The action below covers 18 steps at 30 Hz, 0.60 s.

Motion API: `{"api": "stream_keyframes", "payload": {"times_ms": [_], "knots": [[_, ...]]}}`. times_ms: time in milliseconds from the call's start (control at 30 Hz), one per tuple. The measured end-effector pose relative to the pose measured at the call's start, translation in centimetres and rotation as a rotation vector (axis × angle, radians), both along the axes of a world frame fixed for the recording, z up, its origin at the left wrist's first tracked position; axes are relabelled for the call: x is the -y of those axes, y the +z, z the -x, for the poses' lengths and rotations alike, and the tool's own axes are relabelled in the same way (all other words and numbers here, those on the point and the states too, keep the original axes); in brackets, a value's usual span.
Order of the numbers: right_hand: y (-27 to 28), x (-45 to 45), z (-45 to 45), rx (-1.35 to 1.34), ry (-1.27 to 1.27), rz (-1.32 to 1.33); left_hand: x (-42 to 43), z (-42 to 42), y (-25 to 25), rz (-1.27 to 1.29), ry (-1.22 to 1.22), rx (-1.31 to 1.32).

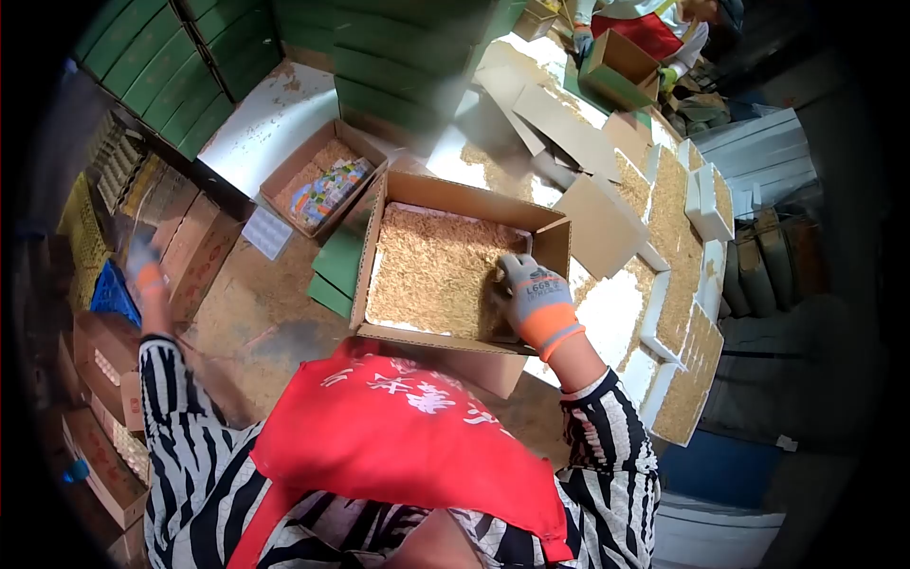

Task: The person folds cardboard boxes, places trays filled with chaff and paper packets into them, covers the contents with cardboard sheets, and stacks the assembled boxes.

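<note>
An open cardboard box [555,237] with a white liner sits in front of my body, filled with tan, shaving-like material [427,270]. My right hand [533,294], in a grey glove with an orange cuff, reaches over the box's right side. Its fingers bend down at the material, and whatever they may hold is hidden. Out to the left, away from the box, my left hand [144,261] is blurred by motion near a blue plastic item [114,292]. Its fingers cannot be made out.
Behind the box stands a smaller box [275,185] with colourful packets [330,192]. Green boxes [389,85] are stacked beyond. Cardboard sheets [599,223] and white trays of tan material [687,379] lie right. A co-worker [645,38] handles a box [621,66]. Egg cartons [104,427] stand left.
</note>
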State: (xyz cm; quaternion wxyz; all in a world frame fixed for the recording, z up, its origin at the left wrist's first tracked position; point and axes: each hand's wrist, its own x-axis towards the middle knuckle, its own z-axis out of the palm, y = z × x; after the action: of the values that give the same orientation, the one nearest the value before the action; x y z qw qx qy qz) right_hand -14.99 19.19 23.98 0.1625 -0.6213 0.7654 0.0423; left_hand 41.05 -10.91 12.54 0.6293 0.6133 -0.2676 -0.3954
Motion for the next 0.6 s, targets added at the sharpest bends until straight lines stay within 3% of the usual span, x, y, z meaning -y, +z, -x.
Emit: {"api": "stream_keyframes", "payload": {"times_ms": [33, 100, 167, 233, 300, 367, 467, 533, 600], "knots": [[0.6, 0.3, -0.7, 0.093, -0.003, 0.058, -2.1, -4.4, -0.9, -0.056, 0.081, 0.08], [-0.6, 1.0, -1.1, 0.055, 0.257, 0.287, -6.9, -10.6, -4.0, -0.28, 0.081, 0.337], [-1.2, 1.0, -2.0, -0.026, 0.314, 0.047, -11.3, -13.3, -6.8, -0.57, -0.035, 0.601], [-1.9, 0.4, -1.6, -0.169, 0.36, 0.035, -15.5, -14.0, -9.1, -0.867, -0.239, 0.847], [0.0, -0.6, -0.2, -0.036, 0.241, -0.139, -18.4, -13.3, -10.4, -1.085, -0.499, 1.056], [3.5, -2.4, 1.8, 0.199, 0.206, 0.245, -19.9, -10.9, -10.8, -1.22, -0.761, 1.219], [4.9, -3.5, 7.7, 0.5, -0.228, 0.53, -19.5, -6.7, -10.2, -1.258, -1.073, 1.423], [1.2, -3.1, 14.6, 0.436, -0.335, 0.657, -17.4, -3.0, -9.0, -1.143, -1.149, 1.563], [-4.8, -2.9, 23.2, 0.255, -0.384, 0.504, -14.2, 1.3, -7.4, -0.917, -1.074, 1.682]]}}
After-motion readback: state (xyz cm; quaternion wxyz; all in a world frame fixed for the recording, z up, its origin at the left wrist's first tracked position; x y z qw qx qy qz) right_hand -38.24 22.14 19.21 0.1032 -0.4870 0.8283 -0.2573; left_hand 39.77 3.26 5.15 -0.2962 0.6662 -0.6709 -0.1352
